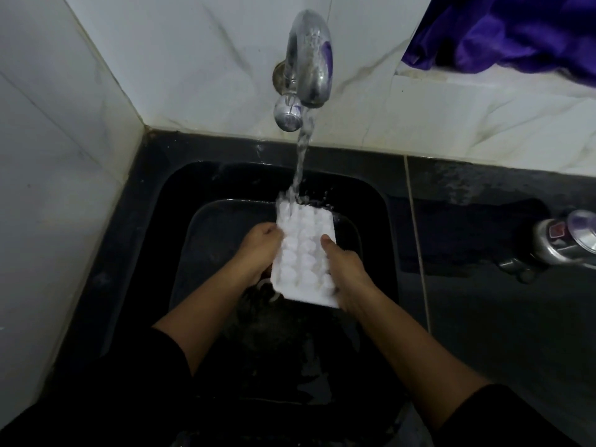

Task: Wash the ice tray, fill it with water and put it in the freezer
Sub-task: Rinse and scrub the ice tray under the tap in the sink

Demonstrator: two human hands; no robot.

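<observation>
A white ice tray (303,253) with several rounded cells is held over the black sink (180,201), its far end tilted up under the running water. My left hand (258,250) grips its left long edge with curled fingers. My right hand (346,275) grips the right long edge, thumb lying on the tray's top face. A stream of water falls from the chrome tap (309,62) and strikes the tray's far end, splashing there.
White marble-look tiles close the sink in on the left and behind. A wet black counter (483,269) runs to the right, with a steel lidded pot (567,240) near its right edge. Purple cloth (503,30) hangs at the top right.
</observation>
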